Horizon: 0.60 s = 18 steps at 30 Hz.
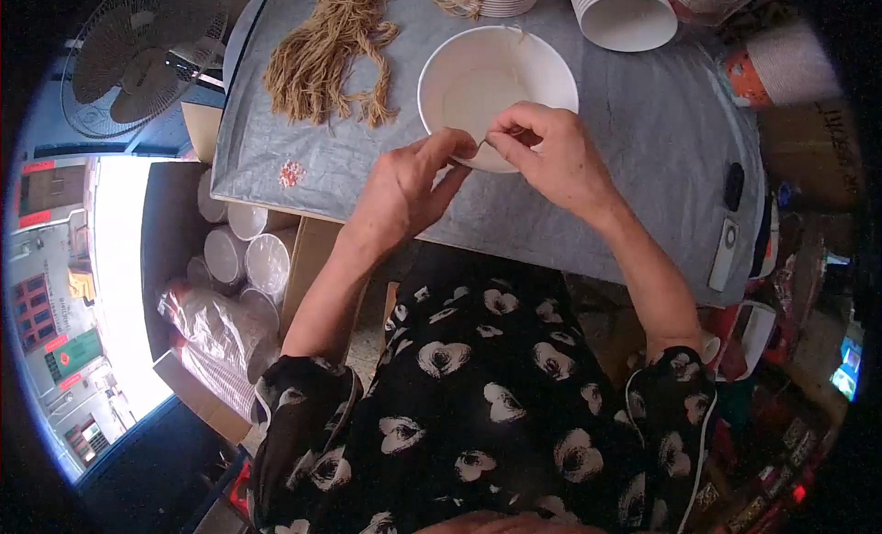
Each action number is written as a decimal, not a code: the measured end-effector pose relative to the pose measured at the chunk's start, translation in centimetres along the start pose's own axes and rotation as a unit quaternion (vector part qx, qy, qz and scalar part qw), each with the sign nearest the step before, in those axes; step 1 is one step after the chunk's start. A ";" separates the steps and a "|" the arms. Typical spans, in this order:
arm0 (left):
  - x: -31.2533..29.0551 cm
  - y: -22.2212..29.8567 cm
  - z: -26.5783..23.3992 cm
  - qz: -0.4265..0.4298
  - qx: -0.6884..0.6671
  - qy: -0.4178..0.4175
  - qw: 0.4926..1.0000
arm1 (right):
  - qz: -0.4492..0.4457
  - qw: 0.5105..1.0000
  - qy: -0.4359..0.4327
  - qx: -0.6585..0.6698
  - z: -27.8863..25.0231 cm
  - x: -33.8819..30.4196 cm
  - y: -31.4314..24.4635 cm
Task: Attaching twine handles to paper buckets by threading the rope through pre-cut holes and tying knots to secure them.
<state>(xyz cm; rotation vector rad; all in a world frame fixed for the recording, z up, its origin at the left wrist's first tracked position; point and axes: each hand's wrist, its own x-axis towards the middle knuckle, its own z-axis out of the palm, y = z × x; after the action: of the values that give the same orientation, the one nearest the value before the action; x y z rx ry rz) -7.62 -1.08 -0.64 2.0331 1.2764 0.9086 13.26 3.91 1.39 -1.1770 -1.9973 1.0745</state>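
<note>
A white paper tub (459,70) stands with its mouth up on a grey cloth-covered table (643,166) in front of me. Over its near rim both hands meet, fingertips pinched on a short piece of thin brown cord. My left hand (401,194) grips one side of the cord with thumb and forefinger. The other side is between the thumb and fingers of my right hand (556,157), and my fingers hide much of it. A fine strand (520,36) shows at the tub's far rim. Beyond my left hand lies a loose bundle of brown twine (335,56).
A small heap of red and white bits (291,174) lies at the table's left. More tubs (625,21) stand along the back. A remote (724,254) and a black object (734,187) lie at the right edge. Lower left, a carton (299,258) holds wrapped tubs; a fan (147,65) stands behind.
</note>
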 end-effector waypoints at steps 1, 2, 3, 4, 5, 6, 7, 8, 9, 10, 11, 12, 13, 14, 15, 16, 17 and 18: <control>0.0 0.5 0.0 0.000 0.001 0.000 1.000 | -0.001 1.000 0.000 0.000 0.0 -0.2 0.0; 0.2 1.2 -0.1 -0.008 -0.019 0.015 1.000 | -0.006 1.000 0.009 0.014 0.0 -0.5 -0.1; 0.4 1.7 -0.1 -0.018 -0.037 0.031 0.999 | -0.014 0.999 0.016 0.028 0.0 -0.5 -0.2; 0.4 1.7 0.0 -0.018 -0.035 0.034 0.999 | -0.017 0.999 0.014 0.028 0.0 -0.7 -0.3; 0.3 1.7 0.1 -0.032 -0.046 0.029 0.998 | -0.009 0.999 0.007 0.038 0.0 -0.8 -0.4; 0.4 1.6 0.2 -0.045 -0.056 0.023 0.997 | -0.002 0.999 0.002 0.048 -0.1 -0.9 -0.6; 0.3 1.4 0.3 -0.045 -0.054 0.026 0.997 | -0.005 0.999 0.001 0.048 -0.1 -1.0 -0.7; 0.2 1.1 0.6 -0.037 -0.020 0.031 0.999 | -0.003 0.999 -0.012 0.048 -0.1 -1.1 -0.8; 0.1 0.9 0.8 -0.030 0.013 0.034 0.999 | 0.002 0.999 -0.024 0.048 -0.1 -1.3 -0.7; 0.1 1.0 0.7 -0.031 0.012 0.032 0.999 | 0.004 0.998 -0.024 0.049 -0.2 -1.3 -0.5; 0.3 1.3 0.3 -0.045 -0.001 0.017 0.999 | 0.005 0.998 -0.028 0.053 -0.3 -1.2 -0.4; 0.1 1.6 0.3 -0.061 -0.015 0.000 0.998 | 0.010 0.998 -0.033 0.057 -0.3 -1.5 -0.3; -0.2 1.5 0.6 -0.067 -0.019 -0.004 0.998 | 0.017 0.997 -0.035 0.059 -0.3 -1.6 -0.3; -0.3 1.2 0.9 -0.039 -0.030 0.021 0.999 | 0.013 0.997 -0.038 0.063 -0.3 -1.6 -0.3; -0.2 0.8 1.0 -0.011 -0.038 0.047 0.998 | 0.007 0.997 -0.039 0.067 -0.2 -1.5 -0.4; -0.2 0.1 1.0 0.022 -0.045 0.046 0.998 | 0.015 0.996 -0.044 0.071 -0.2 -1.5 -0.4; -0.6 0.4 0.7 0.017 -0.047 0.042 0.998 | 0.020 0.996 -0.046 0.075 0.0 -1.7 -0.3; -0.5 0.8 0.3 0.031 0.007 0.045 0.998 | 0.011 0.998 -0.030 0.062 0.0 -1.7 -0.1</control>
<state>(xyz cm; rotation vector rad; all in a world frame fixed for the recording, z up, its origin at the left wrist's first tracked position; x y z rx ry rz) -7.09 -1.89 -0.32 2.0734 1.2750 1.0334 13.96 2.35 1.35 -1.1146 -1.9362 1.2400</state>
